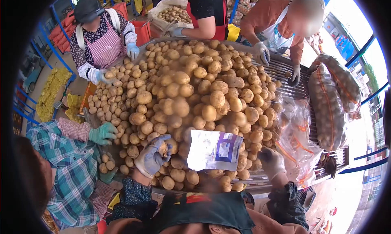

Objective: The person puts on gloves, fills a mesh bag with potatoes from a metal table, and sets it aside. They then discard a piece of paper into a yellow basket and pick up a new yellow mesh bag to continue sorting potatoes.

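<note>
A big heap of potatoes covers the metal sorting table in the head view. My left hand, in a grey-blue work glove, is at the near side of the heap with its fingers curled around a potato. Over the near potatoes, between my hands, is a white and purple plastic packet; neither hand touches it. My right hand, in a pale glove with dark fingers, is at the heap's right edge beside clear plastic bags. Its dark fingertips are hard to make out.
Filled mesh sacks lie on the slatted rack at right. Close on my left, a co-worker in a plaid shirt reaches in with green gloves. Several co-workers stand across the table. Behind them is an open sack of potatoes.
</note>
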`<state>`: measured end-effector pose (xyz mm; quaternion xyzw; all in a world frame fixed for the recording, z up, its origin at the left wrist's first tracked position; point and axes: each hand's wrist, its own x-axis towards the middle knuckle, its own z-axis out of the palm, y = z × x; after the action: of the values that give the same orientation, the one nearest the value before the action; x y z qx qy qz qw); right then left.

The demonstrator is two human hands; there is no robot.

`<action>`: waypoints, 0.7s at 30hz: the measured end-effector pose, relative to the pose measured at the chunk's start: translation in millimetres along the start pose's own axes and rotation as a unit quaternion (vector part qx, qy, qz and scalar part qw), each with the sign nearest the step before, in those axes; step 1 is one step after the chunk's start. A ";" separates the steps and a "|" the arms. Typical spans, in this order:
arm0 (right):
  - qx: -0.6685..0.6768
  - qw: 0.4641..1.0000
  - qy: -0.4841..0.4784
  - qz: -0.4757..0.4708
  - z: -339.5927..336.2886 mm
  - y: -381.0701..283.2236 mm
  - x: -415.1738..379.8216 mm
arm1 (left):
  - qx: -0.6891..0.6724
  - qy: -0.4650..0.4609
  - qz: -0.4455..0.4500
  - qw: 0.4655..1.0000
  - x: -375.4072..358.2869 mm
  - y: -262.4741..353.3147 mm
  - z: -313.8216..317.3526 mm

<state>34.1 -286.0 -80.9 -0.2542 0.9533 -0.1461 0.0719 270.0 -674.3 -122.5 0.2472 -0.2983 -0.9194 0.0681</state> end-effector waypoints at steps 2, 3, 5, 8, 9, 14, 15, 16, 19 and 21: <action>0.078 0.971 0.105 -0.202 -0.6 -42.9 47.0 | -0.045 0.004 -0.013 0.999 -11.1 -14.7 15.1; 0.070 0.963 0.103 -0.239 0.2 -56.3 74.6 | -0.088 0.012 -0.028 0.996 -16.3 -20.1 20.4; 0.040 0.953 0.165 -0.251 6.9 -77.5 137.2 | -0.104 0.016 -0.050 0.993 -18.9 -30.4 16.8; -0.022 0.968 0.112 -0.222 -5.1 -109.8 215.1 | -0.089 0.034 -0.047 0.994 -26.0 -38.6 28.4; -0.009 0.968 0.076 -0.240 -4.0 -111.1 237.9 | -0.088 0.029 -0.035 0.995 -29.7 -40.9 33.7; -0.037 0.976 -0.129 -0.171 -46.7 -142.6 251.0 | -0.090 0.045 0.016 0.995 -42.1 -71.3 51.5; 0.012 0.979 -0.109 -0.173 -51.2 -141.2 243.4 | -0.102 0.067 0.030 0.992 -46.7 -78.7 58.9; 0.026 0.982 -0.090 -0.165 -50.1 -139.6 237.7 | -0.113 0.089 0.043 0.989 -51.8 -85.9 66.3; 0.554 0.818 -0.092 -0.125 5.8 -77.3 244.9 | -0.169 0.128 0.057 0.976 -65.1 -112.8 75.5; 0.613 0.778 -0.111 -0.082 13.2 -60.4 229.5 | -0.196 0.184 0.066 0.961 -73.7 -126.8 88.4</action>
<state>-132.5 -455.2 -88.8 -0.2482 0.6229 -0.6761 0.3053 293.0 -505.6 -103.9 0.3735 -0.1107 -0.8920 0.2294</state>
